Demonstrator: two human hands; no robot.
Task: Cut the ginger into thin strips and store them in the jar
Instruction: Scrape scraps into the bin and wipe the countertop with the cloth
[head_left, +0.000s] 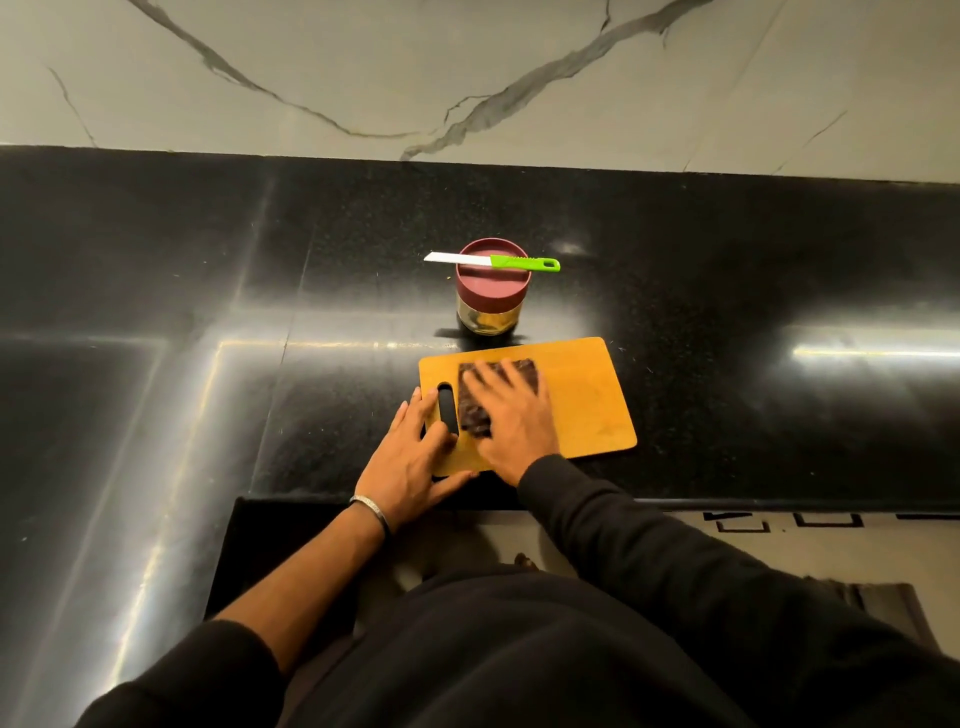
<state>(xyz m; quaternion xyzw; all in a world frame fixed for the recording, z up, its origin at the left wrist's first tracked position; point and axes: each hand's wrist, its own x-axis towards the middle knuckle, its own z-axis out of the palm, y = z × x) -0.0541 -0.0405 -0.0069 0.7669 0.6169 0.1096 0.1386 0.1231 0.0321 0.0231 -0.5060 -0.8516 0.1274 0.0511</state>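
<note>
A yellow cutting board (587, 400) lies near the front edge of the black counter. My left hand (415, 452) holds its handle end, fingers beside the dark slot. My right hand (511, 415) lies flat on a dark cloth (472, 410) that rests on the board. Behind the board stands a glass jar (491, 312) with a maroon lid on it. A green-handled knife (498, 261) with a white blade lies across that lid. No ginger shows anywhere in view.
The black granite counter (208, 312) stretches wide to both sides, with a marble wall (467, 78) behind it. Its front edge (727, 501) runs just below the board, and my dark-clothed body is close against it.
</note>
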